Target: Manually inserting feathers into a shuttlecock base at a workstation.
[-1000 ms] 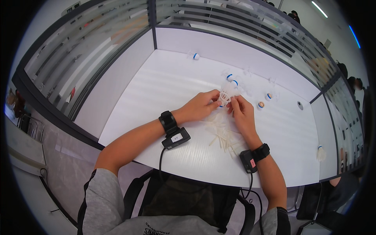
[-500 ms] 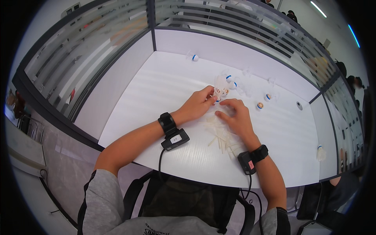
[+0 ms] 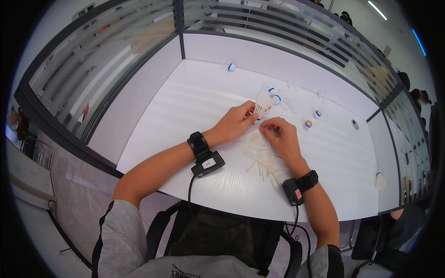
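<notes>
A white badminton shuttlecock [image 3: 263, 99] is gripped in my left hand [image 3: 237, 121], its feathered skirt pointing away from me and its base low by the fingertips. Just to the right, my right hand [image 3: 281, 135] has thumb and fingertips pinched together, close to the shuttlecock's base but apart from it. Whatever is in that pinch is too small to make out. Below and between the hands lies a loose pile of pale feather quills [image 3: 263, 162] on the white desk [image 3: 185, 116].
Beyond my hands lie shuttlecock bases with blue bands [image 3: 276, 99] and thin clear scraps [image 3: 291, 105]. To the right sit two more bases, one showing a tan face [image 3: 308, 124]. One shuttlecock [image 3: 231, 67] is at the back, another [image 3: 379, 180] at the right edge. Partition walls [image 3: 273, 58] enclose the desk.
My right thumb and fingers have closed from a spread curve into a pinch. My left hand keeps the shuttlecock in nearly the same place, its skirt tilted slightly to the right.
</notes>
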### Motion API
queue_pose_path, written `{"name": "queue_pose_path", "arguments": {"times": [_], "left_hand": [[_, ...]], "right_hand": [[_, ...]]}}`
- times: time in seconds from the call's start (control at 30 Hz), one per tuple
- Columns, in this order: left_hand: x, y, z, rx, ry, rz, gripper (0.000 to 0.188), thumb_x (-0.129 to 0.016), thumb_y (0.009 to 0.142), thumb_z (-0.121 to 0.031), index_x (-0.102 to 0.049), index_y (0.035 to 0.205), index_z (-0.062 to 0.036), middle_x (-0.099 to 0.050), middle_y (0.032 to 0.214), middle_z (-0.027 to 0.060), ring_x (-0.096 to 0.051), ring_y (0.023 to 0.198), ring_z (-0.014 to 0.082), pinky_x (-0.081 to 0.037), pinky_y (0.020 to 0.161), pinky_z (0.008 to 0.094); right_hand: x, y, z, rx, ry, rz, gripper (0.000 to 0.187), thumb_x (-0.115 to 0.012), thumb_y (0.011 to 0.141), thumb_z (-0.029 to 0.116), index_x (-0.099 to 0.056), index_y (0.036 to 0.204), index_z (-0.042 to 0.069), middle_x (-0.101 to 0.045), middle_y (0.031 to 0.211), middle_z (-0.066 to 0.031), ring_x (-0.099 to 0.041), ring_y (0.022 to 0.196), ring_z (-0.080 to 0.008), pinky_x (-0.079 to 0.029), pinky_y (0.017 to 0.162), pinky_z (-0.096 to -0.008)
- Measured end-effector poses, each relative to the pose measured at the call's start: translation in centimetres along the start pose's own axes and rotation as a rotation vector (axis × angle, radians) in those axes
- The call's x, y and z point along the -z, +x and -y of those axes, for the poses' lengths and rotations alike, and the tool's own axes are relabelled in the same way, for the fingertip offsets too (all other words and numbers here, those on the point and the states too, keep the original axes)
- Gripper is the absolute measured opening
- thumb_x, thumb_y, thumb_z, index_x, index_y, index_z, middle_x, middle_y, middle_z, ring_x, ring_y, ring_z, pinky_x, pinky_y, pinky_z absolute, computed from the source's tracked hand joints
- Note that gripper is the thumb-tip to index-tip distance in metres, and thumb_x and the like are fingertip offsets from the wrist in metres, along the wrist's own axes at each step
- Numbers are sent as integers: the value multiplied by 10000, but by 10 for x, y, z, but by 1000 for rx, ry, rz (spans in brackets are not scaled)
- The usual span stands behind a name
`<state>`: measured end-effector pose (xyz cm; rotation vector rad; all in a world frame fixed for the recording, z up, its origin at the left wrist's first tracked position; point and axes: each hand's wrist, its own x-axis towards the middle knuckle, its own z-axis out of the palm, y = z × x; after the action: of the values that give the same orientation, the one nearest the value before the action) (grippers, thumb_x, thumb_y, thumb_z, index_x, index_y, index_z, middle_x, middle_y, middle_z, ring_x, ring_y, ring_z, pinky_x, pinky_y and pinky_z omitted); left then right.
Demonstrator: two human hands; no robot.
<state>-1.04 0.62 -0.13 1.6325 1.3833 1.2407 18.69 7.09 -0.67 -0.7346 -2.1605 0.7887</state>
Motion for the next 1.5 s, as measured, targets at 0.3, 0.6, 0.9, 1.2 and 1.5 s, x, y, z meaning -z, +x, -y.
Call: {"name": "queue_pose_path", "arguments": {"times": [0.3, 0.6, 0.9, 1.2, 1.5], "left_hand": [[-3, 3, 3, -67, 10, -46, 273, -569, 1002, -182, -546, 1144, 50, -695, 1037, 196, -689, 875, 244, -520, 802, 350], [-2, 2, 6, -63, -15, -32, 277, -572, 1000, -190, -547, 1144, 45, -695, 1019, 190, -688, 880, 242, -520, 795, 349], [1, 2, 6, -50, 11, -45, 282, -581, 995, -183, -550, 1148, 51, -697, 1034, 191, -694, 877, 242, -527, 800, 345], [0, 0, 3, -52, -10, -41, 282, -581, 994, -182, -548, 1151, 50, -697, 1039, 191, -694, 872, 238, -525, 801, 344], [0, 0, -2, -39, 48, -39, 280, -565, 1003, -191, -549, 1153, 45, -696, 1032, 181, -678, 868, 221, -516, 792, 341]], "right_hand": [[1, 2, -1, 42, 15, -17, 151, -741, 833, 84, -717, 969, 24, -707, 882, -122, -656, 786, -226, -515, 728, -327], [2, -1, 13, 44, -40, 48, 345, -881, 715, 205, -700, 956, 36, -701, 921, -94, -635, 830, -219, -519, 766, -336], [0, 1, 6, 36, 7, 37, 302, -855, 733, 131, -704, 977, 35, -710, 947, -100, -655, 847, -230, -530, 795, -339], [-1, 1, 2, 48, 31, 41, 211, -748, 806, 23, -704, 1012, 33, -716, 948, -107, -665, 853, -220, -528, 807, -320], [-1, 1, 3, 89, 59, -60, 279, -673, 811, -63, -674, 1077, 19, -710, 982, -96, -651, 800, -193, -526, 752, -300]]}}
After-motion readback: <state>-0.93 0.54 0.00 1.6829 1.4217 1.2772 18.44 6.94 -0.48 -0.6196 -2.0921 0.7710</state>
